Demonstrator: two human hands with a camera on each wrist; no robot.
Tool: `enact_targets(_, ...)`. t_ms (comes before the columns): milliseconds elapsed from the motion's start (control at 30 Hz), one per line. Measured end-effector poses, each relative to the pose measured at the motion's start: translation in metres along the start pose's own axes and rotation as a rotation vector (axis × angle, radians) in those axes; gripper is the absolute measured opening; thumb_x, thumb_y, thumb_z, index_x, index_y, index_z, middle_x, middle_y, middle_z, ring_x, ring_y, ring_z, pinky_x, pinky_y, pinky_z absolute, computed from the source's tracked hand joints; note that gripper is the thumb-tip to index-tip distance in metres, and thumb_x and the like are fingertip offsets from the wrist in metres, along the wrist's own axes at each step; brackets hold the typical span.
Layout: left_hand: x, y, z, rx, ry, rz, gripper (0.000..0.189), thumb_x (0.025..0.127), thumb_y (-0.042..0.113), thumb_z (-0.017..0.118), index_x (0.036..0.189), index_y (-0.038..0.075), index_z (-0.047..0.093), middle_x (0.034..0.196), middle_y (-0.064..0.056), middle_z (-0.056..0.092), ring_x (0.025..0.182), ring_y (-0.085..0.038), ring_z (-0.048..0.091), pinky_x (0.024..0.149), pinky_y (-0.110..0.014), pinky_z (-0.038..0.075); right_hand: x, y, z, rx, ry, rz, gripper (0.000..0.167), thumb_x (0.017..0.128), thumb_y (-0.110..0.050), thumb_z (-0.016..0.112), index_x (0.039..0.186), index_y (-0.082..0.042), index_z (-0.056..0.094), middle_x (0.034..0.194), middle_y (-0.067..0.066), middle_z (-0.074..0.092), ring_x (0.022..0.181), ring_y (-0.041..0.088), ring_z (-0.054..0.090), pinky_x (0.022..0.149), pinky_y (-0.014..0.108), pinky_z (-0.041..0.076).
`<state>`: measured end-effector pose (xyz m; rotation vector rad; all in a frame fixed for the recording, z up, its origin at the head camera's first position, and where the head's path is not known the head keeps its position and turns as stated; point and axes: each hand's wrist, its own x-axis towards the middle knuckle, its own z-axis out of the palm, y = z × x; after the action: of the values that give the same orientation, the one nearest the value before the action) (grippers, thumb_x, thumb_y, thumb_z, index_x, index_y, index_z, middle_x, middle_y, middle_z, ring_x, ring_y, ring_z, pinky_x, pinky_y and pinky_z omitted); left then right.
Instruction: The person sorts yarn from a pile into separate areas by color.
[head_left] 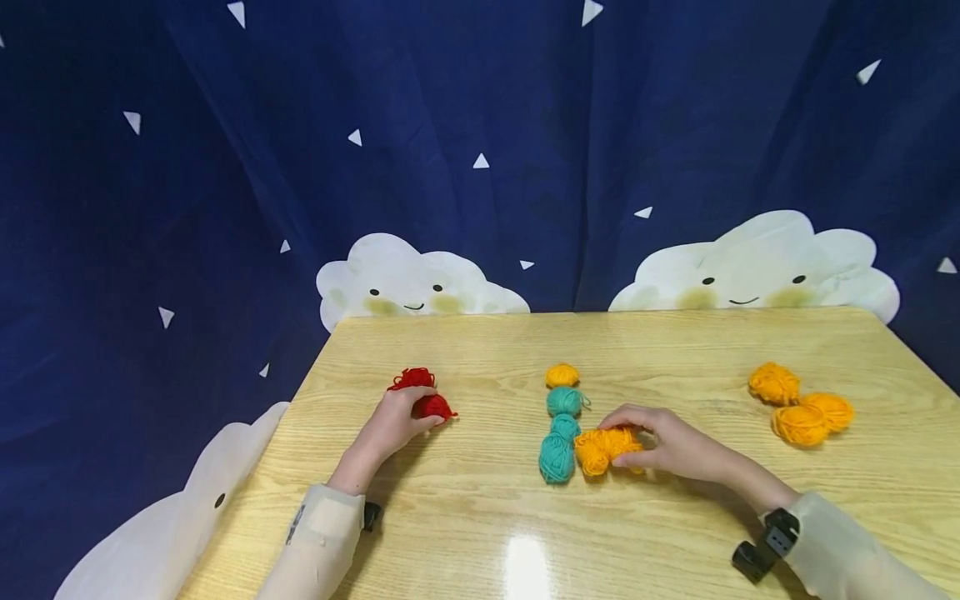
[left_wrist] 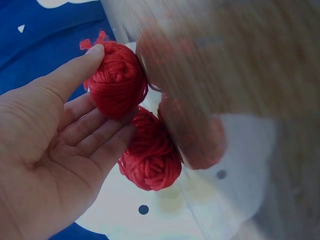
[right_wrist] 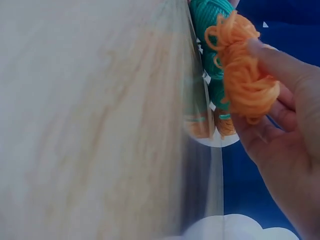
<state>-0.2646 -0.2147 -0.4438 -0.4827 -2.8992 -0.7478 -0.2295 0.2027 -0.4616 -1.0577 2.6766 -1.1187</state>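
On the left of the table my left hand (head_left: 395, 419) holds a small red yarn ball (left_wrist: 117, 80), thumb on one side and fingers on the other. A second, looser red yarn ball (left_wrist: 151, 160) lies beside it, close to the fingertips. My right hand (head_left: 667, 442) grips a lumpy orange yarn ball (right_wrist: 247, 75) between thumb and fingers, low at the table. That orange ball is right against a short row of teal yarn balls (head_left: 557, 458). At the far end of the row sits a small yellow-orange yarn ball (head_left: 562, 375).
Several orange yarn balls (head_left: 801, 425) lie grouped at the right of the wooden table (head_left: 465, 517). Behind the table hangs a dark blue curtain (head_left: 420, 167) with white triangles and clouds. A black device (head_left: 767, 543) is strapped to the right wrist.
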Motion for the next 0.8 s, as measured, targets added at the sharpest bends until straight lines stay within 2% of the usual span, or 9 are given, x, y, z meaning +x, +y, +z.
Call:
enact_targets(200,0.0,-0.001,0.001,0.007,0.009,0.005,0.044,0.079,0.02,0.082,0.117,0.002,0.069,0.119,-0.014,0.07,0.107,-0.028,0.065,0.093,-0.041,0.054,-0.002,0.001,-0.001,0.08,0.094,-0.01,0.034,0.085,-0.025,0.075,0.117,-0.024,0.065,0.116,-0.004,0.068,0.105,-0.003,0.058,0.091,0.016,0.049)
enact_targets(400,0.0,-0.001,0.003,0.012,0.021,0.016,0.042,0.078,0.019,0.082,0.115,0.002,0.07,0.115,-0.014,0.071,0.102,-0.028,0.066,0.09,-0.04,0.055,-0.003,0.001,-0.002,0.157,0.143,-0.007,0.034,0.086,-0.018,0.075,0.118,-0.022,0.065,0.117,-0.002,0.067,0.106,-0.003,0.058,0.092,0.013,0.047)
enact_targets(600,0.0,-0.001,0.003,0.013,0.012,0.014,0.043,0.078,0.02,0.082,0.116,0.002,0.07,0.118,-0.014,0.07,0.106,-0.028,0.066,0.092,-0.041,0.055,-0.007,0.003,-0.005,0.14,0.184,-0.025,0.034,0.086,-0.013,0.074,0.119,-0.018,0.065,0.118,0.003,0.068,0.107,-0.004,0.057,0.09,0.014,0.048)
enact_targets(800,0.0,-0.001,0.001,-0.001,0.006,0.005,0.044,0.079,0.019,0.082,0.117,0.001,0.069,0.121,-0.014,0.069,0.109,-0.03,0.065,0.095,-0.043,0.054,-0.012,0.007,-0.01,0.085,0.246,0.024,0.036,0.086,-0.015,0.075,0.119,-0.02,0.065,0.119,0.001,0.067,0.107,-0.008,0.056,0.09,0.01,0.046)
